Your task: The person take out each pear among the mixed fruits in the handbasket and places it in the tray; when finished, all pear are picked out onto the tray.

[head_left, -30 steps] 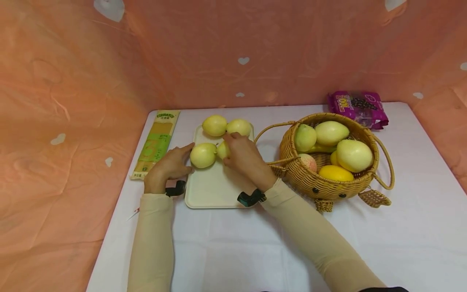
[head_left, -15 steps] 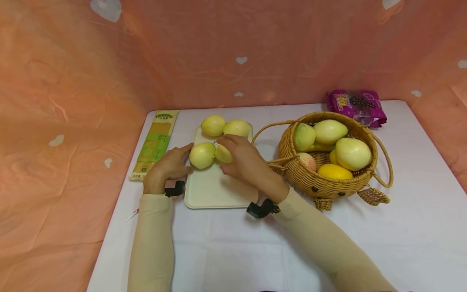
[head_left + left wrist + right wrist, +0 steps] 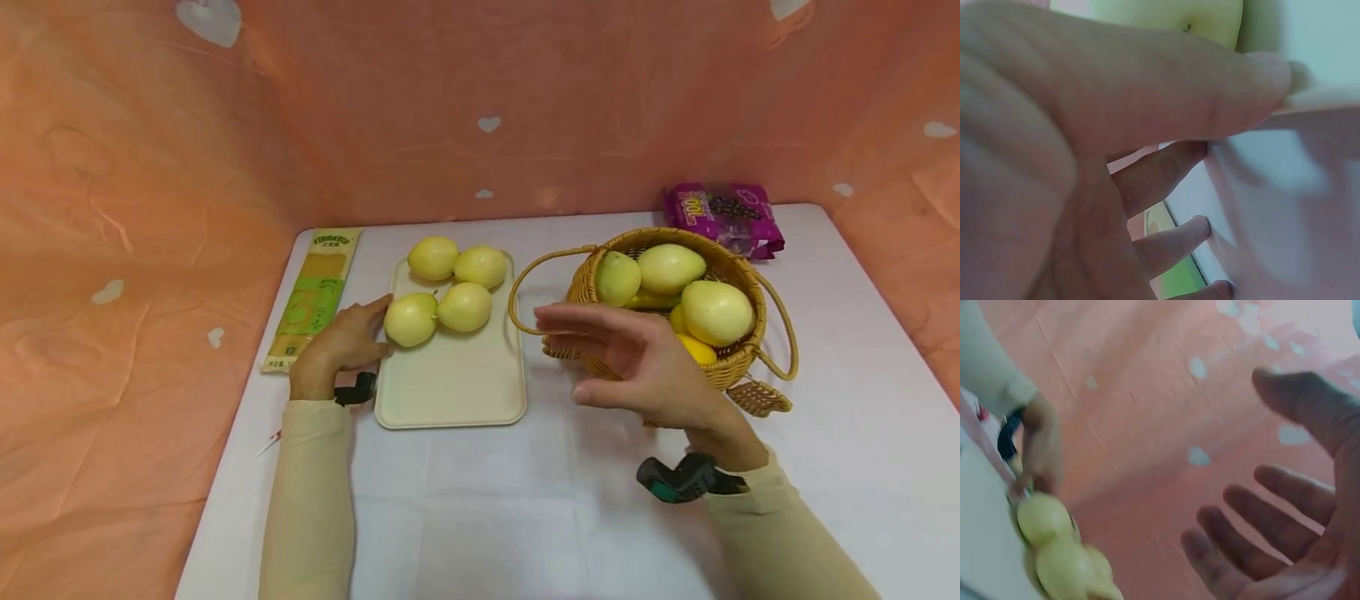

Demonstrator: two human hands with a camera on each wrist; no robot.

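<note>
A cream tray (image 3: 450, 383) carries several yellow pears (image 3: 465, 306). My left hand (image 3: 367, 323) rests at the tray's left edge, with its thumb (image 3: 1210, 94) on the tray rim (image 3: 1316, 103) beside the front-left pear (image 3: 410, 318). Its fingers lie fairly straight along the tray's side. My right hand (image 3: 600, 354) hovers open and holds nothing, palm turned left, in front of a wicker basket (image 3: 738, 367) holding several fruits. The right wrist view shows its spread fingers (image 3: 1241, 550), with the pears (image 3: 1044, 519) off to the left.
A green noodle packet (image 3: 315, 292) lies left of the tray. A purple snack packet (image 3: 723, 217) lies behind the basket. Orange cloth walls close in the white table (image 3: 480, 500) on three sides. The basket's handle loops (image 3: 525, 287) hang out sideways.
My right hand let go of a pear on the tray, then moved right and towards me to the front of the basket, opening. The left hand stayed at the tray's edge.
</note>
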